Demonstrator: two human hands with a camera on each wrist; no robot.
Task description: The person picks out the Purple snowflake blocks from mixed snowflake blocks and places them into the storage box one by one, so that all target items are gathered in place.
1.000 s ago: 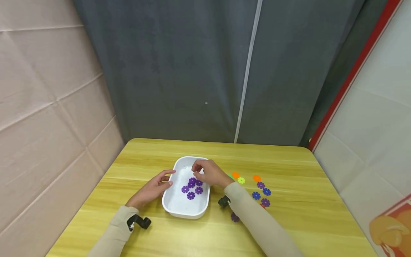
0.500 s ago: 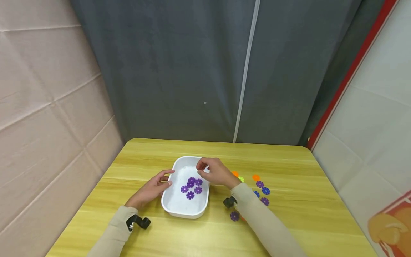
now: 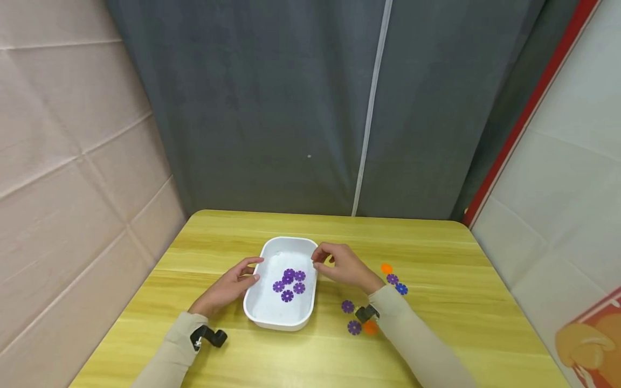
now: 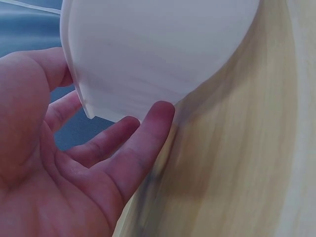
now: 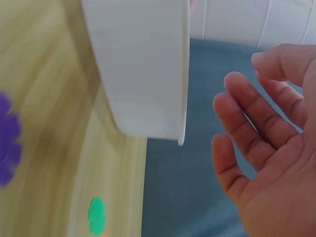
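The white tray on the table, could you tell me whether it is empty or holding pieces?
Holding pieces: the white tray contains several purple flower-shaped discs clustered mid-floor.

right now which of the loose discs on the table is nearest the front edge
The orange disc by the right sleeve, level with a purple disc at its left; the other loose discs lie farther back.

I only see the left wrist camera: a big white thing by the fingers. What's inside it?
Observer: The white tray holds purple flower discs, bunched near its middle.
Operator: Where's the other hand?
Observer: The right hand is by the tray's right rim, fingers relaxed, holding nothing.
Operator: Are there other colours?
Observer: Yes. On the table, right of the tray, lie an orange disc and a blue disc.
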